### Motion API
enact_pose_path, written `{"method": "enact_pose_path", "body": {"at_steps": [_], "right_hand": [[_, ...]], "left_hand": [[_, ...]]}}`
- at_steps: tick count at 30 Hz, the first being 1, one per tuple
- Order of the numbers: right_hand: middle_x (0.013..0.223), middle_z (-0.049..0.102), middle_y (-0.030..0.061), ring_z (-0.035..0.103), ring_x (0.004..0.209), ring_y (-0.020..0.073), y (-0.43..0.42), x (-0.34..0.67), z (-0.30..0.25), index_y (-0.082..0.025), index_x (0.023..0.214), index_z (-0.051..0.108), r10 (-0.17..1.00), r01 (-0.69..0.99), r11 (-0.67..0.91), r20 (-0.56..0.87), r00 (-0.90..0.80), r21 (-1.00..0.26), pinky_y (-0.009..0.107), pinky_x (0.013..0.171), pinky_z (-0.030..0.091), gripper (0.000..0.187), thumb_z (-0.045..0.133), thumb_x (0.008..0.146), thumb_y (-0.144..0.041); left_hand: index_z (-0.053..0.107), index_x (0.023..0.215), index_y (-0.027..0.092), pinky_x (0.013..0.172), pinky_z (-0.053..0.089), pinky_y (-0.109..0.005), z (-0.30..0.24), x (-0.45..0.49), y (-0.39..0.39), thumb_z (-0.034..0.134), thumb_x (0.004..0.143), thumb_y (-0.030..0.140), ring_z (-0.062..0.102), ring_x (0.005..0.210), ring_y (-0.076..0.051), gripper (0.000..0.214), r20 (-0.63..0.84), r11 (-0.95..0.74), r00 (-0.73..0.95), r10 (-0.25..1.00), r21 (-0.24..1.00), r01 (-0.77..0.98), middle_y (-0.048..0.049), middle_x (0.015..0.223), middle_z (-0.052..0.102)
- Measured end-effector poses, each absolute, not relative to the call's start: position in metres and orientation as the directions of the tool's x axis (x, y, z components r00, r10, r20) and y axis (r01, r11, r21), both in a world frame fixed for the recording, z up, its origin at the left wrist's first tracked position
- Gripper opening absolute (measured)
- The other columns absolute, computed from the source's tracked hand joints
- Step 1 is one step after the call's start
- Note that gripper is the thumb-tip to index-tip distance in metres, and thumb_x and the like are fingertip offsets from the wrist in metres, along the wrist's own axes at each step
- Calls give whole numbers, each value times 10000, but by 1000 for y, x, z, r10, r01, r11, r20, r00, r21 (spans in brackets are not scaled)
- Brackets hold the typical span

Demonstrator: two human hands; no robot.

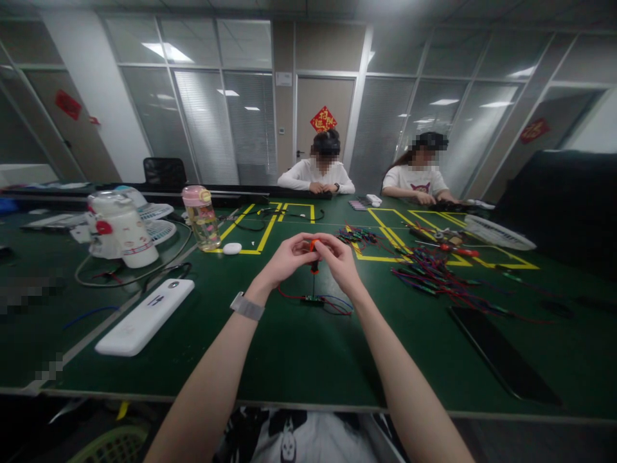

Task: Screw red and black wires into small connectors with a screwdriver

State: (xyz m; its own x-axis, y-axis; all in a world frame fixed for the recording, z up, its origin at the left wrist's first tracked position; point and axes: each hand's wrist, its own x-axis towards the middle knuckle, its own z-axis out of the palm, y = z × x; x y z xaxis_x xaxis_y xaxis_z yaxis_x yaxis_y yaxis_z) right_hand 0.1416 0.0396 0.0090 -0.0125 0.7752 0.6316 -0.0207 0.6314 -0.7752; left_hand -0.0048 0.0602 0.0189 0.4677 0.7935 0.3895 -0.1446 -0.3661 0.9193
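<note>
A screwdriver (pixel 315 265) with an orange and black handle stands nearly upright in front of me. Its thin shaft points down at a small green circuit board (pixel 312 299) on the table, and the tip meets or nearly meets the board. Red and blue wires curl out from both ends of that board. My left hand (pixel 290 258) is closed, its fingers at the left side of the handle. From the right, my right hand (pixel 339 257) pinches the same handle near the top. The fingers of both hands partly hide the handle.
To the right lie a tangled pile of wired circuit boards (pixel 434 270), a red-handled screwdriver (pixel 457 250) and a black phone (pixel 501 354). On the left are a white power bank (pixel 147 316), a white jug (pixel 123 228) and a pink-lidded bottle (pixel 201 222). Two people sit across the table.
</note>
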Motion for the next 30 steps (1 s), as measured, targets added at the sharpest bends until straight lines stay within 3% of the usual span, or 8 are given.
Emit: {"method": "enact_pose_path", "body": {"at_steps": [7, 14, 30], "right_hand": [[890, 674, 33, 627, 792, 166, 37, 143, 10, -208, 925, 704, 806, -27, 592, 592, 5, -805, 254, 656, 497, 205, 668, 778, -345], [864, 671, 29, 621, 732, 161, 35, 140, 13, -210, 909, 702, 820, -52, 572, 572, 11, -819, 247, 600, 491, 224, 683, 750, -367], [837, 661, 33, 612, 776, 168, 35, 139, 14, -200, 865, 729, 780, -6, 625, 624, 43, -781, 276, 702, 505, 181, 691, 753, -337]], "left_hand": [[584, 1214, 146, 989, 425, -405, 21, -7, 56, 722, 750, 271, 572, 1151, -264, 500, 352, -272, 563, 748, 936, -223, -125, 1213, 637], [590, 1206, 150, 973, 441, -398, 19, -7, 58, 726, 751, 266, 583, 1136, -266, 490, 344, -254, 551, 760, 938, -236, -121, 1194, 650], [612, 1185, 160, 950, 459, -388, 24, -12, 56, 691, 778, 251, 612, 1065, -238, 424, 350, -291, 565, 747, 936, -196, -102, 1132, 671]]}}
